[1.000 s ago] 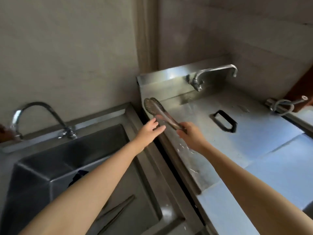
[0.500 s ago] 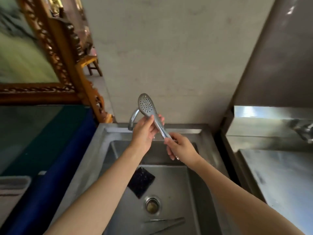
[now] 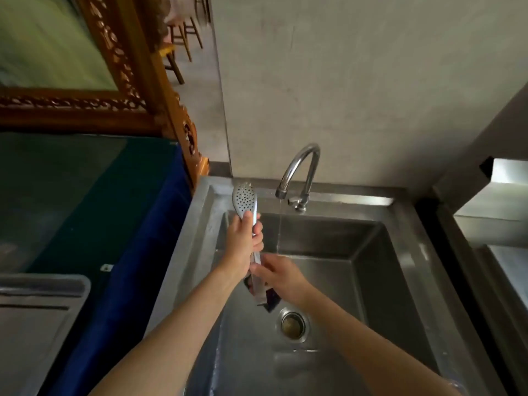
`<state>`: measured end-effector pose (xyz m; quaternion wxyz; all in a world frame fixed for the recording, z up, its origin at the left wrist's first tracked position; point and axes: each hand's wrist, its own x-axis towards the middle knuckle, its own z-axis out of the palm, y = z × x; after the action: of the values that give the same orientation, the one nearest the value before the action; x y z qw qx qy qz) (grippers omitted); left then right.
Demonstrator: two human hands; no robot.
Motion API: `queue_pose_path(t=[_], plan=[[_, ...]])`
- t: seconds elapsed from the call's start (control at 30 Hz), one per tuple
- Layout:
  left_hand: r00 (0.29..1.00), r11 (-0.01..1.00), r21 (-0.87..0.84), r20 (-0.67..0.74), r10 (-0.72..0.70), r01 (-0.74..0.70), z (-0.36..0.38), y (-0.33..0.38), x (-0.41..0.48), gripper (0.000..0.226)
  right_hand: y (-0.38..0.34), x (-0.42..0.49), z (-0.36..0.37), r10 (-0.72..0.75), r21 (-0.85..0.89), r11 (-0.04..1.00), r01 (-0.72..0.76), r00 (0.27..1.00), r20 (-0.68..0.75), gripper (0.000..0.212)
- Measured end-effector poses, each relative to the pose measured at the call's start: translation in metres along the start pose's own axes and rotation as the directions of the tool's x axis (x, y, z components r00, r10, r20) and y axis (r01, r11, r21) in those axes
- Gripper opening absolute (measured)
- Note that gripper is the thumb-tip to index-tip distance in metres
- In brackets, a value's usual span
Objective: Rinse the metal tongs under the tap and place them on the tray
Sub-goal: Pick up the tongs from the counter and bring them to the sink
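Observation:
The metal tongs (image 3: 245, 199) have a perforated spoon-shaped head that points up and away, above the left rim of the steel sink (image 3: 400, 252). My left hand (image 3: 243, 242) is wrapped around their shaft just below the head. My right hand (image 3: 278, 277) grips the lower handle end over the basin. The curved tap (image 3: 300, 167) stands at the back of the sink, with a thin stream of water falling to the right of the tongs. A metal tray (image 3: 37, 310) lies at the lower left on the counter.
A drain (image 3: 292, 324) sits in the sink floor, and a dark square pad (image 3: 271, 301) lies partly hidden under my right hand. A blue-edged dark counter (image 3: 85, 210) is to the left. A carved wooden frame (image 3: 137, 81) stands behind it. Another steel unit (image 3: 500, 238) is on the right.
The view has swung from the right-hand steel counter to the sink. Both hands carried the tongs leftward and lower over the basin. The tap and its running water have come into view.

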<state>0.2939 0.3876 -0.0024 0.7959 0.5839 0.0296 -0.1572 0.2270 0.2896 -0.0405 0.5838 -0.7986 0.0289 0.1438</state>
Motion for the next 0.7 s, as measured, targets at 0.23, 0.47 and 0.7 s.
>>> queue_pose_path(t=[0.23, 0.47, 0.7], plan=[[0.976, 0.959, 0.182, -0.058, -0.209, 0.216, -0.014, -0.09, 0.032, 0.039, 0.086, 0.039, -0.038, 0.185, -0.094, 0.978, -0.187, 0.982, -0.032, 0.021], [0.956, 0.922, 0.254, -0.109, -0.273, 0.292, -0.002, -0.145, 0.079, 0.045, 0.091, 0.122, -0.065, -0.077, -0.14, 0.989, 0.051, 0.979, -0.19, 0.052], [0.951, 0.915, 0.27, -0.162, -0.262, 0.298, -0.013, -0.163, 0.102, 0.05, 0.109, 0.18, -0.05, -0.081, -0.108, 0.994, 0.035, 0.883, -0.462, 0.033]])
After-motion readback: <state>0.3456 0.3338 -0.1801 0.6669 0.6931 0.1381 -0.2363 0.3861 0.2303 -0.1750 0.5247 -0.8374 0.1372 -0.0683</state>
